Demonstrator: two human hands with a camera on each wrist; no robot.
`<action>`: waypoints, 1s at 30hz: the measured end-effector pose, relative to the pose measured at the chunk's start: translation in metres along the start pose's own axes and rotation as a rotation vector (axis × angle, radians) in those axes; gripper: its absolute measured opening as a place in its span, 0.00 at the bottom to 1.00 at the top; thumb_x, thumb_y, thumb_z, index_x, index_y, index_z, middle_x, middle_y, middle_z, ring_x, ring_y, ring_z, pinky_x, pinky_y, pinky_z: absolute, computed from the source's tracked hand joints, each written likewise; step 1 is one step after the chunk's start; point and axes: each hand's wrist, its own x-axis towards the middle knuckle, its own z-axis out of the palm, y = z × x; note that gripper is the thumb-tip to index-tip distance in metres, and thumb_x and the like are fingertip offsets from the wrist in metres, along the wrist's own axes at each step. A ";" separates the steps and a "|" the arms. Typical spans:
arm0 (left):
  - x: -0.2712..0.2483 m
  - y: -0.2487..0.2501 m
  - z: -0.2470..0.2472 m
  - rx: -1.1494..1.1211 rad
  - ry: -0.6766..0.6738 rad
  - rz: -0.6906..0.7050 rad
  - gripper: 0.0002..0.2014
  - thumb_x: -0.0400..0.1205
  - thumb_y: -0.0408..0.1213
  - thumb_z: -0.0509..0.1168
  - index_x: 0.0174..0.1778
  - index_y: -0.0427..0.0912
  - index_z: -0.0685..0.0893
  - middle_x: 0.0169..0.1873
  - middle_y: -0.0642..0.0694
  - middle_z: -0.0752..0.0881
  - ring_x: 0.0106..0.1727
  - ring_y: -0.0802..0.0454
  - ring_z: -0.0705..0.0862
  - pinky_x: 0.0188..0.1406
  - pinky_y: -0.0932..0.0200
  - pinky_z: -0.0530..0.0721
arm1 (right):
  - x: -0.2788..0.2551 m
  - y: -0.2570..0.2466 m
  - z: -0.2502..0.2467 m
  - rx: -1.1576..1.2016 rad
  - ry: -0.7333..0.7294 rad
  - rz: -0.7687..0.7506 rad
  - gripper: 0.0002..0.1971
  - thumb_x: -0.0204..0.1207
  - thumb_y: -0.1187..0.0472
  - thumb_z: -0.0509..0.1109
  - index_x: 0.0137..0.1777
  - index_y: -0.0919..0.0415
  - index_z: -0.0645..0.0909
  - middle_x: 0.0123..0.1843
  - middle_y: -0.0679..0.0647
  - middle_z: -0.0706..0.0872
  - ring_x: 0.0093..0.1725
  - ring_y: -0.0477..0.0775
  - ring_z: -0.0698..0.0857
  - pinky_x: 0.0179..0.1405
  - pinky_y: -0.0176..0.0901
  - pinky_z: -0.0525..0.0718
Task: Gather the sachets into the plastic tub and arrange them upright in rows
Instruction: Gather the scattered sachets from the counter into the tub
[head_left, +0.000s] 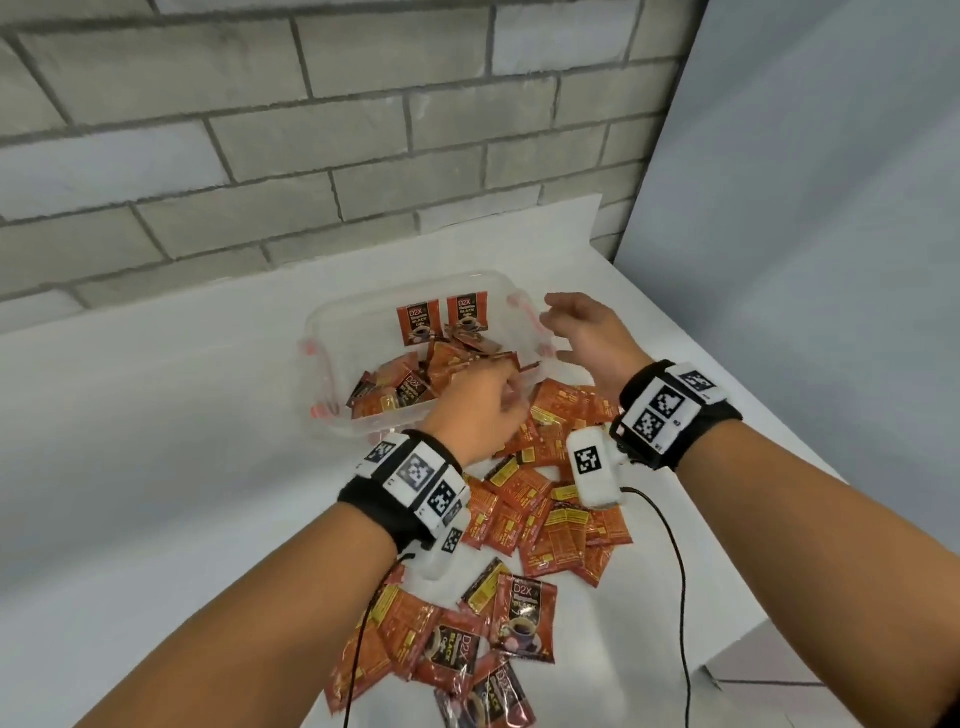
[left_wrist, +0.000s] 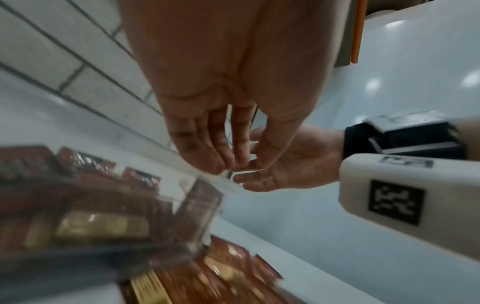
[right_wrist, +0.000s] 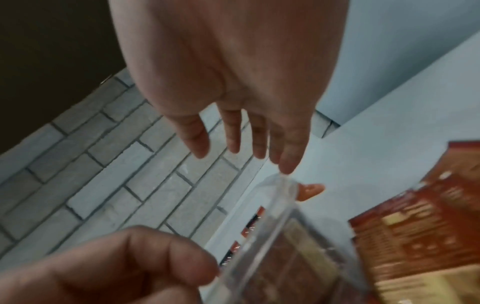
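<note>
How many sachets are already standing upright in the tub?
2: two upright sachets side by side against the plastic tub's far wall. The rest inside lie jumbled, possibly hiding more.

Head view: I look from above and behind both forearms, facing forward and down over the white table (head_left: 156, 441) toward the brick wall (head_left: 260, 130); the plastic tub (head_left: 332, 332) sits mid-frame.
Left wrist view: I sit under the left hand (left_wrist: 223, 107), very close, looking along its palm toward the fingertips; the frame is tilted and blurred.
Right wrist view: I look along the right hand (right_wrist: 233, 82) from just behind it, toward the wall, also tilted.
Shared, head and left wrist: the right hand, the tub's clear wall, the sachets (head_left: 550, 519).
Shared, both wrists: the tub rim, the brick wall.
</note>
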 end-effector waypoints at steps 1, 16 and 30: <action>-0.001 0.001 0.010 -0.019 -0.082 0.003 0.08 0.83 0.39 0.64 0.55 0.42 0.82 0.47 0.49 0.82 0.48 0.52 0.82 0.41 0.62 0.77 | -0.001 0.007 -0.008 -0.104 0.065 -0.022 0.20 0.79 0.61 0.68 0.70 0.58 0.76 0.67 0.55 0.79 0.65 0.54 0.78 0.67 0.52 0.79; 0.008 -0.017 0.073 0.216 -0.289 -0.154 0.31 0.78 0.33 0.70 0.77 0.36 0.68 0.76 0.35 0.69 0.78 0.37 0.65 0.77 0.47 0.66 | -0.003 0.092 -0.018 -0.836 -0.017 0.090 0.21 0.72 0.49 0.73 0.64 0.56 0.79 0.58 0.60 0.82 0.56 0.61 0.82 0.58 0.55 0.83; 0.010 -0.021 0.076 0.223 -0.256 -0.193 0.37 0.77 0.41 0.73 0.79 0.43 0.63 0.76 0.41 0.68 0.78 0.40 0.62 0.75 0.42 0.69 | -0.014 0.081 -0.043 0.036 0.167 0.221 0.10 0.75 0.75 0.66 0.41 0.59 0.73 0.38 0.61 0.84 0.33 0.58 0.83 0.41 0.57 0.85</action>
